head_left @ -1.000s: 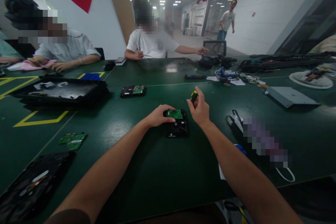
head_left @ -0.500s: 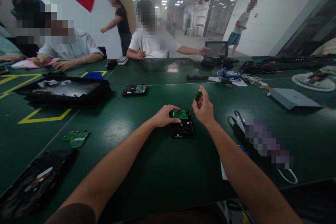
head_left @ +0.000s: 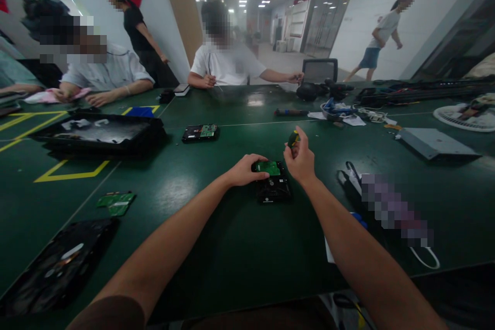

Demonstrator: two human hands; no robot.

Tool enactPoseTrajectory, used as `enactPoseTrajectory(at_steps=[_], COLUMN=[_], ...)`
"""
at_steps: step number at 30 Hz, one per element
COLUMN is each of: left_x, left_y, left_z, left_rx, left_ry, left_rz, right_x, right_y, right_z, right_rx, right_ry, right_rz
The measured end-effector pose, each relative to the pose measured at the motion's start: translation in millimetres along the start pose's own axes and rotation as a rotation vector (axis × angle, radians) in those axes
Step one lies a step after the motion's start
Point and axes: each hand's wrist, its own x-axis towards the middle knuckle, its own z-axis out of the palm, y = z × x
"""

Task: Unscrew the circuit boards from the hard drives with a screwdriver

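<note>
A black hard drive point(head_left: 274, 191) with a green circuit board point(head_left: 269, 167) on its upper face lies on the dark green table before me. My left hand point(head_left: 247, 170) grips its left side, thumb over the top near the board and fingers along the far edge. In my right hand point(head_left: 300, 157) is a screwdriver point(head_left: 294, 138) with a green and yellow handle, held just right of the drive's far corner. The screwdriver's shaft and tip are too dark and small to make out.
Left of me lie a loose green circuit board point(head_left: 117, 203) and another black drive point(head_left: 58, 263). Farther off are a black tray point(head_left: 100, 134) and a third drive point(head_left: 200, 133). A grey metal box point(head_left: 436, 143) and a strapped pouch point(head_left: 394, 206) are at right. People sit opposite.
The hard drive sits slightly farther right in view, with my left hand still on it. My right hand keeps the screwdriver nearly in place. Two people in the background have walked on.
</note>
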Motion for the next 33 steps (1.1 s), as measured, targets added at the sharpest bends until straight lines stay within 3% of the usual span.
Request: enactPoseTrajectory(at_steps=[4, 11, 24, 33], left_x=[1.7, -2.3, 0.8, 1.0], left_y=[1.0, -4.8, -12.3, -7.5], left_z=[2.6, 8.5, 11.6, 9.9], left_rx=[-0.047, 0.002, 0.016, 0.007], left_ry=[0.024, 0.088, 0.067, 0.071], left_rz=[0.002, 0.195, 0.15, 0.189], right_x=[0.5, -0.7, -4.1, -7.8], right_y=[7.5, 12.2, -6.1, -9.2], right_z=[1.9, 5.6, 3.8, 9.7], right_rx=[-0.038, -0.049, 0.008, 0.102], right_ry=[0.061, 0.139, 0.187, 0.139], right_rz=[-0.049, -0.136, -0.166, -0.168])
